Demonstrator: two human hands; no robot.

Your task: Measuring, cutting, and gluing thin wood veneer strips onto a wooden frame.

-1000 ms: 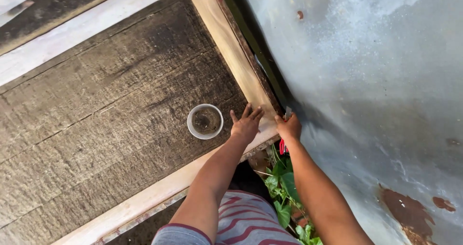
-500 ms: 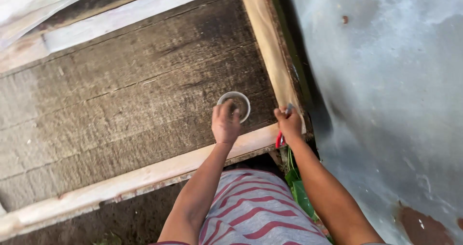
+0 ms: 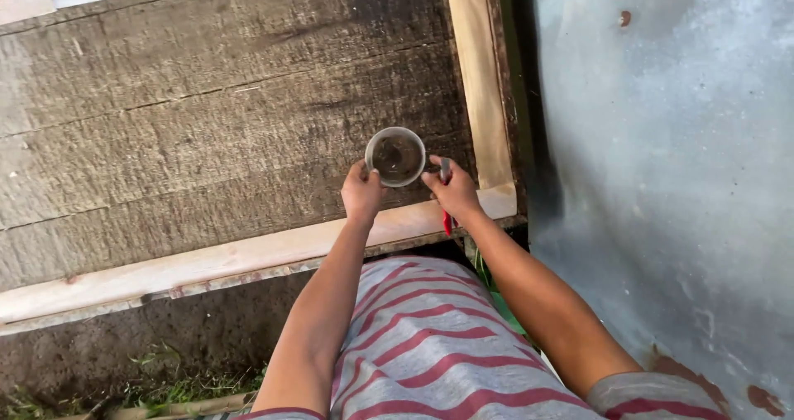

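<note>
A small clear glass cup [image 3: 396, 156] with a little dark liquid in it stands on a weathered wooden board surface [image 3: 207, 130]. My left hand [image 3: 362, 191] grips the cup's left side. My right hand [image 3: 452, 190] touches the cup's right side while it holds a red-handled tool [image 3: 447, 218], whose metal tip sticks up beside the cup. Which kind of tool it is I cannot tell. Both forearms reach forward over my red and grey striped shirt.
A pale wooden frame [image 3: 481, 89] borders the boards on the right and along the near edge. A grey concrete wall [image 3: 670, 163] with rust-coloured spots rises at the right. Grass and soil [image 3: 157, 370] lie below the near edge; green leaves show by my right arm.
My left hand has closed on the cup's left side, and my right hand with the red-handled tool has come in to its right side. The view has shifted right.
</note>
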